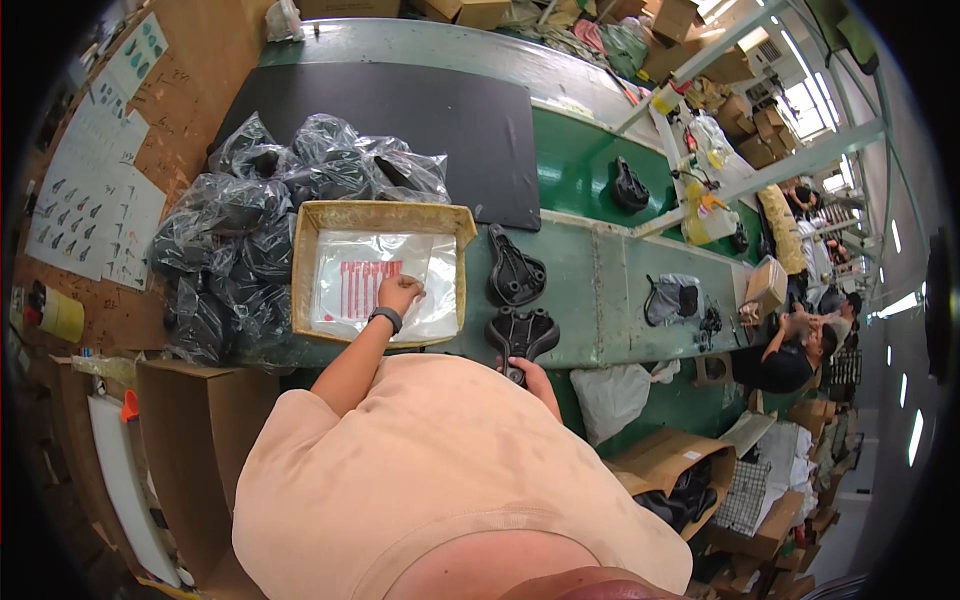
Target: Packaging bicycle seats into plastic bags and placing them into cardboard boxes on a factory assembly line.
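Observation:
My left hand (398,292) reaches into a shallow cardboard box (380,215) and rests on a stack of clear plastic bags (350,285) with red print; a dark band sits on that wrist. My right hand (528,375) grips the narrow end of a black bicycle saddle (522,335) lying upside down at the near edge of the green bench (600,290). A second black saddle (514,272) lies just beyond it, untouched.
A heap of saddles bagged in clear plastic (260,220) lies left of the box. A large black mat (420,120) covers the bench behind. Further right lie another saddle (628,187) and a bagged one (672,298). Other people (800,350) work at right. Cardboard boxes (180,440) stand below.

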A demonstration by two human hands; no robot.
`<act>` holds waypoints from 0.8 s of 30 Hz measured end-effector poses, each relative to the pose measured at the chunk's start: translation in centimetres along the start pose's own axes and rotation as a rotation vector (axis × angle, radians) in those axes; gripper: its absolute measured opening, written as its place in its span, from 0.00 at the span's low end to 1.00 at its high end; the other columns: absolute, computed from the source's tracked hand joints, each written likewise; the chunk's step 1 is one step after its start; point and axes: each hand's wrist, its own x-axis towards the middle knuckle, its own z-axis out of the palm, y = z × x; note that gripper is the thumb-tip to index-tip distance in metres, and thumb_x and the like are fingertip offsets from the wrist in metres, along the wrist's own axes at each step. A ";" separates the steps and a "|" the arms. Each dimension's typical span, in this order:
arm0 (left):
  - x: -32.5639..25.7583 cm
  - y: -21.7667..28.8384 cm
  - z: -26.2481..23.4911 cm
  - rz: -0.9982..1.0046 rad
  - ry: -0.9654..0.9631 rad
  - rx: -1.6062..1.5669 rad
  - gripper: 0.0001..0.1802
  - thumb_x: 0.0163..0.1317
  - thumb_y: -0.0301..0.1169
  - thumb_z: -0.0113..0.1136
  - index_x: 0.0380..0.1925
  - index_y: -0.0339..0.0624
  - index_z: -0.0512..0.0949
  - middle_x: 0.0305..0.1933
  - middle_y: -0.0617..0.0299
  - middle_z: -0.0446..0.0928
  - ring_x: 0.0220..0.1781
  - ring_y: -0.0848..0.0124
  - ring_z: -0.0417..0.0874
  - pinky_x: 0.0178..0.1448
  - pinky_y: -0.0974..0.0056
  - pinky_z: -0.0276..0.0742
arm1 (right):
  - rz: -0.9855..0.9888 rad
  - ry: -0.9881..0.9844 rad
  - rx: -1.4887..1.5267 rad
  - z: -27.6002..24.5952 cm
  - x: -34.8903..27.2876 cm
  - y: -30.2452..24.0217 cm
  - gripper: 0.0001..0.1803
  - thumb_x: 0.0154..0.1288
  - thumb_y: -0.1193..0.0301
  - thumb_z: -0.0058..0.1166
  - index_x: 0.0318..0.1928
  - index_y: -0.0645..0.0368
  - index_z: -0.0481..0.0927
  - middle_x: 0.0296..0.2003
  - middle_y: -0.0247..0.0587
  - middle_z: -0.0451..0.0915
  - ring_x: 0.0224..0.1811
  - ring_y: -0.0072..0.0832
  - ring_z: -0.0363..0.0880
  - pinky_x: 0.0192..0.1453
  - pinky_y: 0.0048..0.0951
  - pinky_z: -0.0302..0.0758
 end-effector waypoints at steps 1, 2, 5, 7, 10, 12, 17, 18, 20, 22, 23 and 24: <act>-0.5 0.4 -0.5 0.024 -0.018 0.043 0.12 0.70 0.30 0.69 0.40 0.27 0.88 0.34 0.53 0.90 0.37 0.67 0.94 0.33 0.66 0.85 | -0.098 -0.082 -0.024 1.6 -1.0 -0.1 0.18 0.71 0.74 0.61 0.58 0.70 0.81 0.43 0.51 0.88 0.40 0.37 0.89 0.45 0.38 0.91; -1.0 1.6 -0.5 0.019 -0.017 0.045 0.12 0.70 0.30 0.69 0.40 0.27 0.88 0.34 0.53 0.90 0.37 0.67 0.94 0.33 0.66 0.85 | -0.200 -0.156 -0.038 2.7 -2.0 -0.1 0.20 0.72 0.75 0.60 0.61 0.69 0.81 0.46 0.50 0.88 0.41 0.35 0.89 0.46 0.37 0.91; -2.7 4.8 -0.8 -0.095 -0.063 0.138 0.15 0.72 0.36 0.70 0.40 0.30 0.89 0.34 0.54 0.91 0.33 0.68 0.94 0.33 0.66 0.84 | -0.258 -0.314 -0.129 7.5 -3.5 -2.5 0.30 0.70 0.77 0.61 0.71 0.65 0.73 0.60 0.49 0.85 0.47 0.37 0.89 0.49 0.38 0.90; -2.9 5.3 -1.5 -0.085 -0.119 0.158 0.14 0.74 0.35 0.67 0.43 0.32 0.88 0.37 0.57 0.90 0.33 0.70 0.93 0.31 0.67 0.81 | -0.308 -0.365 -0.171 11.8 -3.7 -4.0 0.32 0.69 0.77 0.62 0.72 0.64 0.71 0.62 0.49 0.84 0.48 0.38 0.89 0.51 0.39 0.90; -2.9 4.6 -2.0 0.023 -0.162 0.251 0.16 0.78 0.36 0.60 0.46 0.35 0.89 0.35 0.55 0.91 0.32 0.66 0.94 0.35 0.63 0.84 | -0.290 -0.566 -0.228 17.0 -2.3 -5.3 0.32 0.67 0.78 0.63 0.72 0.63 0.71 0.61 0.50 0.84 0.50 0.41 0.89 0.55 0.41 0.90; -2.6 3.4 -2.6 0.158 -0.145 0.284 0.12 0.79 0.30 0.59 0.48 0.34 0.88 0.40 0.60 0.89 0.33 0.70 0.93 0.29 0.68 0.77 | -0.214 -0.548 -0.306 20.0 -1.0 -5.2 0.32 0.65 0.80 0.63 0.70 0.63 0.71 0.59 0.51 0.83 0.52 0.42 0.89 0.59 0.42 0.89; -3.5 5.6 -3.8 0.026 -0.159 0.325 0.08 0.65 0.27 0.71 0.42 0.35 0.89 0.35 0.60 0.89 0.29 0.74 0.86 0.34 0.65 0.82 | -0.142 -0.675 -0.319 24.4 2.8 -3.2 0.31 0.66 0.81 0.62 0.70 0.64 0.70 0.57 0.53 0.83 0.57 0.45 0.88 0.61 0.43 0.88; -3.5 5.4 -4.4 0.025 -0.147 0.327 0.08 0.65 0.27 0.71 0.42 0.35 0.89 0.35 0.60 0.89 0.29 0.74 0.86 0.34 0.65 0.82 | -0.130 -0.711 -0.340 25.2 3.5 -2.8 0.31 0.66 0.81 0.62 0.69 0.64 0.70 0.56 0.52 0.84 0.57 0.45 0.88 0.62 0.43 0.88; -3.9 4.8 -5.5 0.024 -0.137 0.043 0.08 0.64 0.27 0.70 0.43 0.38 0.86 0.31 0.62 0.86 0.25 0.74 0.83 0.29 0.66 0.77 | -0.105 -0.722 -0.355 25.9 4.3 -2.1 0.33 0.65 0.82 0.62 0.71 0.63 0.69 0.57 0.52 0.83 0.56 0.44 0.88 0.62 0.44 0.88; -4.3 6.5 -5.1 0.186 -0.104 0.114 0.10 0.65 0.26 0.69 0.46 0.41 0.85 0.34 0.61 0.86 0.24 0.74 0.82 0.28 0.64 0.78 | -0.066 -0.651 -0.386 26.0 4.8 -1.7 0.35 0.65 0.82 0.62 0.72 0.62 0.68 0.58 0.51 0.82 0.55 0.44 0.88 0.62 0.44 0.88; -4.4 6.8 -5.2 0.022 -0.121 0.000 0.11 0.66 0.27 0.69 0.48 0.42 0.85 0.35 0.61 0.86 0.26 0.74 0.83 0.30 0.64 0.80 | -0.055 -0.634 -0.381 26.1 5.0 -1.6 0.36 0.65 0.83 0.62 0.73 0.60 0.67 0.58 0.51 0.82 0.55 0.44 0.88 0.61 0.43 0.89; -4.6 6.9 -5.3 -0.145 -0.137 -0.114 0.12 0.66 0.28 0.69 0.50 0.44 0.85 0.36 0.61 0.86 0.28 0.74 0.84 0.33 0.64 0.82 | -0.054 -0.632 -0.377 26.1 5.1 -1.5 0.36 0.65 0.83 0.62 0.73 0.60 0.67 0.58 0.51 0.82 0.55 0.44 0.88 0.61 0.43 0.89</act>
